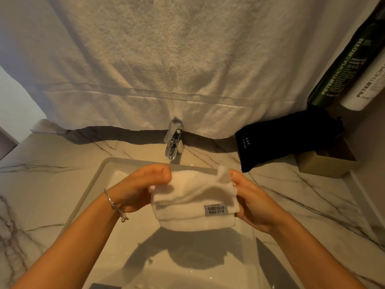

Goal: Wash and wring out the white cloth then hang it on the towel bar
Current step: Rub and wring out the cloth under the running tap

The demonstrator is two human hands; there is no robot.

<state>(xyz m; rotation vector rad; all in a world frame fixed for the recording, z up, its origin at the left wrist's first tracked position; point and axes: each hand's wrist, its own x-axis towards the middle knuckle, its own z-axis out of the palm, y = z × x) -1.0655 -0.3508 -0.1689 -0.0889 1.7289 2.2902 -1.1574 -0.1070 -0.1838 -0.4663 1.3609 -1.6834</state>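
A folded white cloth (193,203) with a grey label facing me hangs over the white rectangular sink (104,170). My left hand (143,184), a thin bracelet on its wrist, grips the cloth's upper left edge. My right hand (250,197) grips its upper right edge, where a corner sticks up. The chrome tap (174,142) stands just behind the sink, and no water comes from it. A towel bar is not in view.
A large white towel (166,59) hangs across the back, above the tap. At the right stand a black drawstring bag (285,140), an open cardboard box (325,165) and two tubes (350,67). Veined marble counter (41,174) surrounds the sink.
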